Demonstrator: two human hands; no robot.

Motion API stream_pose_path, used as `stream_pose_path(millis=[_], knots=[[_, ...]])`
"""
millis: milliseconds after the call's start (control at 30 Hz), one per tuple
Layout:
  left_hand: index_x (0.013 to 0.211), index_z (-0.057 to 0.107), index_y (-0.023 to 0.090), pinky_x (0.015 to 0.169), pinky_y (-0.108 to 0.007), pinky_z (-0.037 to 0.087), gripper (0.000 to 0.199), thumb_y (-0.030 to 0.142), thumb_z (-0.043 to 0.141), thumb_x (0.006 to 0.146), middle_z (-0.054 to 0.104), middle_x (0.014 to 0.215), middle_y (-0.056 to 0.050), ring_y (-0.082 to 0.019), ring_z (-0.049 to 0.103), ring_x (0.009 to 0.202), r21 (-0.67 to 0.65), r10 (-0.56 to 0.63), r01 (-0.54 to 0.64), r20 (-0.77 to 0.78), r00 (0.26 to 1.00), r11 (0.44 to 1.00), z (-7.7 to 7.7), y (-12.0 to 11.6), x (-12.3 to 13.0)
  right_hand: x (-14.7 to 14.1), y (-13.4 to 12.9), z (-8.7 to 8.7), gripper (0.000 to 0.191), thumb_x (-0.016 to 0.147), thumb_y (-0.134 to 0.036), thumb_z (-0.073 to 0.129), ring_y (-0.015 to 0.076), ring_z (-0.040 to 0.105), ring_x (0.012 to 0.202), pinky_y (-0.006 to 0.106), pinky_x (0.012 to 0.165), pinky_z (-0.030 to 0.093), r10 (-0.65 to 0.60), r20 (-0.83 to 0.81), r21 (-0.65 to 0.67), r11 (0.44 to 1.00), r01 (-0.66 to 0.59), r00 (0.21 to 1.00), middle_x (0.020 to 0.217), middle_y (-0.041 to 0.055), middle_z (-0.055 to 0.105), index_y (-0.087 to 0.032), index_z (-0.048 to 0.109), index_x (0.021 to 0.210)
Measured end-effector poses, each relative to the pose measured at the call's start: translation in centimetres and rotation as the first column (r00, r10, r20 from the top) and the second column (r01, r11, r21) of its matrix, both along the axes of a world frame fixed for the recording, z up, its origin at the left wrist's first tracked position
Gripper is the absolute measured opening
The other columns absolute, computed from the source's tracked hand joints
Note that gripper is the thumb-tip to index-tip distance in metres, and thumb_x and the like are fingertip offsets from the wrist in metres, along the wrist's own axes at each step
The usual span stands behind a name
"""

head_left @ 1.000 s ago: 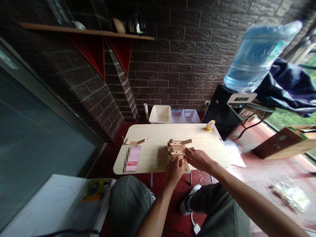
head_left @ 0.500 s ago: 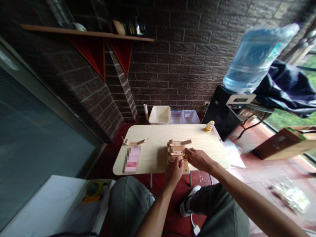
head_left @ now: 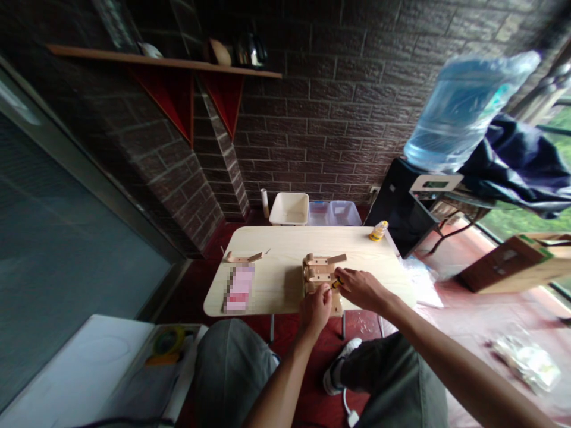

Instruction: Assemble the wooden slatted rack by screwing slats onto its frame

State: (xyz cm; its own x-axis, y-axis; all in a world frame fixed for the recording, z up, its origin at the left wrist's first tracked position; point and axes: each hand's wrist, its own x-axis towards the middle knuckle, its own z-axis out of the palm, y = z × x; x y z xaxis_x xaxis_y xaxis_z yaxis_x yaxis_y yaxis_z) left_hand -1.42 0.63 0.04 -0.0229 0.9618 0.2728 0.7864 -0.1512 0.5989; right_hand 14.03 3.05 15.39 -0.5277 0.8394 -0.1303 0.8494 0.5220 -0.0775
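Observation:
A light wooden assembly with several hook-like pieces lies at the front of the pale table. My right hand is closed round the handle of a yellow and black screwdriver, which points down to the left. Fingers of my left hand are pinched together by the screwdriver's tip, over the near part of the assembly. What they hold, if anything, is hidden. Another hook-like wooden piece lies apart on the table's left side.
Left of the assembly is a pink, blurred-out item. A small yellow-capped bottle stands at the back right corner. Behind the table are a cream bin and clear bins. An open case sits at lower left.
The view has shifted slightly. Both hands stay at the assembly; the screwdriver's handle looks slightly turned in my right hand.

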Motion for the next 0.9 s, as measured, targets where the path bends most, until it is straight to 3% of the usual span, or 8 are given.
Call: stream_pose_path(millis=[233,900], knots=[[0.114,0.069,0.031,0.068,-0.027,0.049,0.025,0.033,0.054,0.095,0.079,0.093,-0.001,-0.020,0.074,0.082,0.015,0.013,-0.013,-0.003,1.000,1.000,-0.07,-0.05,-0.05,-0.16,0.21,-0.81,0.023,0.103,-0.031,0.038,0.0206,0.068,0.091,0.026,0.069,0.041,-0.021,0.029,0.016,1.000,0.021,0.999,0.108,0.0105,0.071,-0.020,0.051,0.117],[0.114,0.070,0.030,0.068,-0.026,0.049,0.025,0.035,0.054,0.095,0.078,0.094,-0.004,-0.020,0.072,0.083,-0.004,0.019,-0.019,-0.023,1.000,1.000,-0.19,0.02,-0.01,-0.35,0.34,-0.65,0.025,0.101,-0.027,0.041,0.0207,0.067,0.097,0.027,0.076,0.044,-0.020,0.029,-0.026,0.999,0.020,0.999,0.112,0.0115,0.069,-0.019,0.051,0.122]])
